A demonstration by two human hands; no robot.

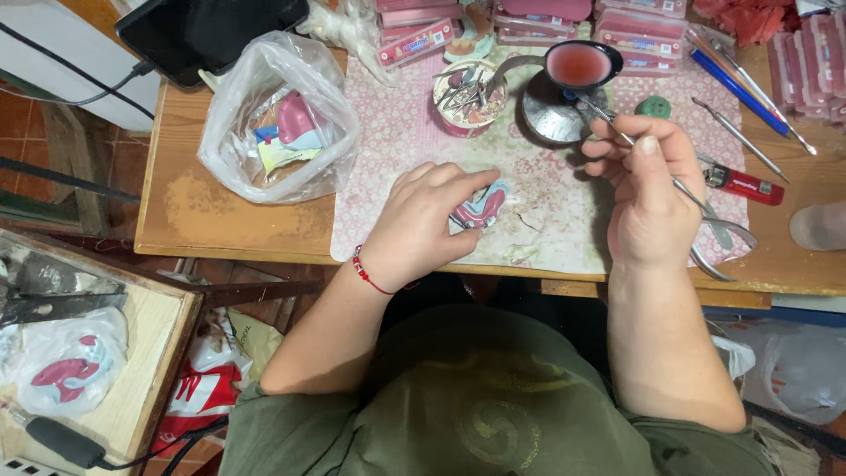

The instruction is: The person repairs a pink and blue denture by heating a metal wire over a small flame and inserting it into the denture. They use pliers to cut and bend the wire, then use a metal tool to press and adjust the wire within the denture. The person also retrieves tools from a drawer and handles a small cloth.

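Observation:
My left hand (pixel 423 225) grips a small pink wax denture model on a pale blue base (pixel 483 208), holding it down on the patterned mat (pixel 546 220). A thin metal wax tool (pixel 608 119) is pinched in my right hand (pixel 648 189), its tip reaching toward a black ladle of melted pink wax (pixel 578 63). The ladle stands over a round metal burner base (pixel 548 113). A red bead bracelet circles my left wrist.
A clear plastic bag (pixel 278 115) with pink and blue models lies at the left. A cup of instruments (pixel 470 97), pink wax boxes (pixel 634 26), a red lighter (pixel 745 183), pliers (pixel 718 242) and long metal tools (pixel 749 132) crowd the back and right. A phone (pixel 207 31) lies top left.

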